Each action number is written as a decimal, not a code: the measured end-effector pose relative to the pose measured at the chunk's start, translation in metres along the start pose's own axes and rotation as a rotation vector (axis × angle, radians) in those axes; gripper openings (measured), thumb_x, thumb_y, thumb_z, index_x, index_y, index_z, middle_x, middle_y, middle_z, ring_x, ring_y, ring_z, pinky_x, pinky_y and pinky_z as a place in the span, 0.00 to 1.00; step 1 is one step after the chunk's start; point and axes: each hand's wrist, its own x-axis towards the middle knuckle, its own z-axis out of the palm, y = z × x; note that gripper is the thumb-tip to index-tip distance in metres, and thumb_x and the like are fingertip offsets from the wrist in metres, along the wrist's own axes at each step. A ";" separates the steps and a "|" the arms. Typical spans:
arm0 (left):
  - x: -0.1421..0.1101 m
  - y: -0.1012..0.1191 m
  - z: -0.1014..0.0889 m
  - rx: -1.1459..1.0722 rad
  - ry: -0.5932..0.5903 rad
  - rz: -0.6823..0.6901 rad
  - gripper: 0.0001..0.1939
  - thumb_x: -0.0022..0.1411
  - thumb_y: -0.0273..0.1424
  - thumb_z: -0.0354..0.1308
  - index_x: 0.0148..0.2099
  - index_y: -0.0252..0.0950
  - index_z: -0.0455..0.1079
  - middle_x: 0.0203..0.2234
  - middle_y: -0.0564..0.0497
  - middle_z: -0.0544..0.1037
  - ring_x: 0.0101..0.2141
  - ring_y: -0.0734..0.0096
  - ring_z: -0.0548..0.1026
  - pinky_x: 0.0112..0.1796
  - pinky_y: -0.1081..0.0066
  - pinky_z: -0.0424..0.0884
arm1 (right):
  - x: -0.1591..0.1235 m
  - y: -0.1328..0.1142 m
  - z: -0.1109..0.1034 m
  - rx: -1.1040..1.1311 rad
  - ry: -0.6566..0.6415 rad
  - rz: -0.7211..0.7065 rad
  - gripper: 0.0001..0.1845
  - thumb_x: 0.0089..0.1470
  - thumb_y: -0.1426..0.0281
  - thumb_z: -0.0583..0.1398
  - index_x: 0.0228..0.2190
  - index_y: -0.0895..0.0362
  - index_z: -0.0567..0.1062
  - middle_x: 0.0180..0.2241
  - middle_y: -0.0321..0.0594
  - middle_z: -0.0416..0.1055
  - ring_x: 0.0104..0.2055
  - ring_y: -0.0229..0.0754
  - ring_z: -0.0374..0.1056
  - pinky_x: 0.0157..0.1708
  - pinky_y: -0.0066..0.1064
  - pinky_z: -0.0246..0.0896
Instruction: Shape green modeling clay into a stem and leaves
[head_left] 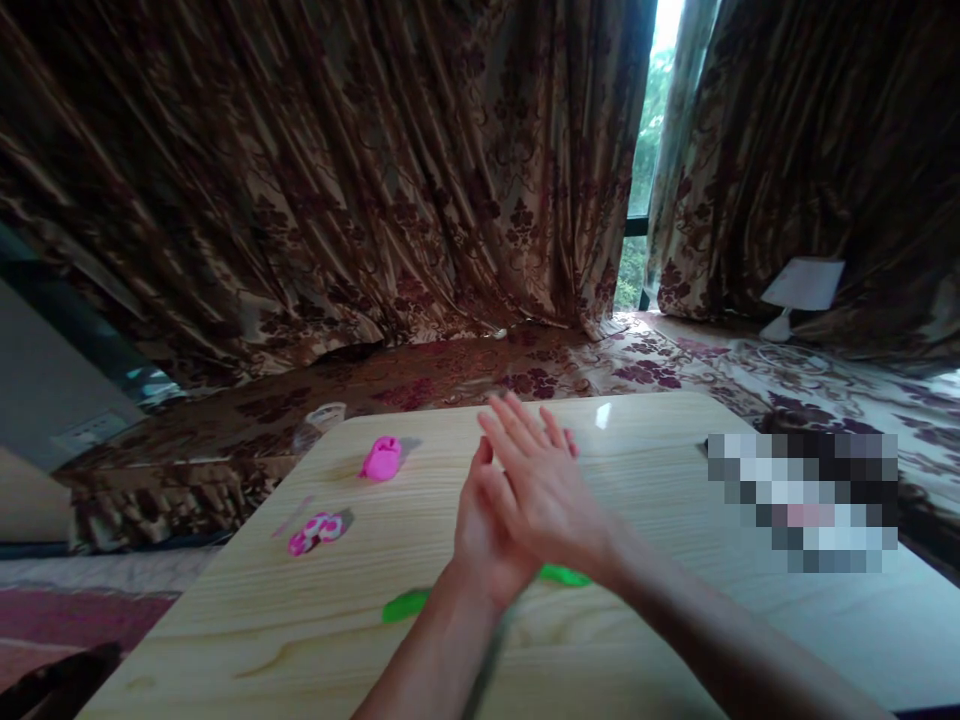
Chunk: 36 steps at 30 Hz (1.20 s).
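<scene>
My right hand [541, 490] lies across my left hand [480, 530], palm to palm, above the middle of the table. The right fingers are stretched out and slightly apart. Of the left hand, the heel, thumb side and a few fingertips show. Whatever may be between the palms is hidden. On the tabletop below are a green piece [405, 605], left of my left wrist, and another green piece [566, 575], partly covered by my hands. Farther left lie a bright pink lump [382, 458], perhaps modelling clay, and a pink-and-white spotted piece [315, 532].
The light wood table [225, 650] reaches toward a flower-patterned ledge [540, 370] below long curtains [337, 180]. A clear container [319, 425] stands beyond the far left corner. A blurred-out patch [802, 505] covers the right edge. A white lamp [802, 285] stands at back right.
</scene>
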 end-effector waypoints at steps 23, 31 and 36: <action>0.015 0.011 -0.049 0.511 0.051 -0.046 0.13 0.53 0.28 0.62 0.42 0.35 0.74 0.34 0.48 0.78 0.33 0.74 0.74 0.38 0.75 0.67 | -0.025 0.060 0.028 0.626 0.061 0.065 0.20 0.51 0.75 0.60 0.46 0.52 0.71 0.40 0.40 0.68 0.43 0.39 0.67 0.43 0.33 0.64; 0.012 0.004 -0.047 0.674 0.054 0.078 0.12 0.50 0.28 0.64 0.40 0.37 0.75 0.32 0.50 0.79 0.34 0.71 0.74 0.39 0.73 0.67 | -0.028 0.061 0.027 0.640 0.109 0.129 0.14 0.50 0.77 0.59 0.40 0.54 0.74 0.33 0.37 0.70 0.34 0.37 0.66 0.34 0.30 0.64; 0.011 -0.001 -0.050 0.745 0.054 0.128 0.15 0.49 0.27 0.64 0.42 0.39 0.76 0.32 0.51 0.79 0.34 0.69 0.74 0.37 0.73 0.68 | -0.029 0.060 0.023 0.680 0.097 0.136 0.13 0.51 0.77 0.59 0.40 0.53 0.74 0.33 0.37 0.71 0.35 0.38 0.67 0.35 0.31 0.65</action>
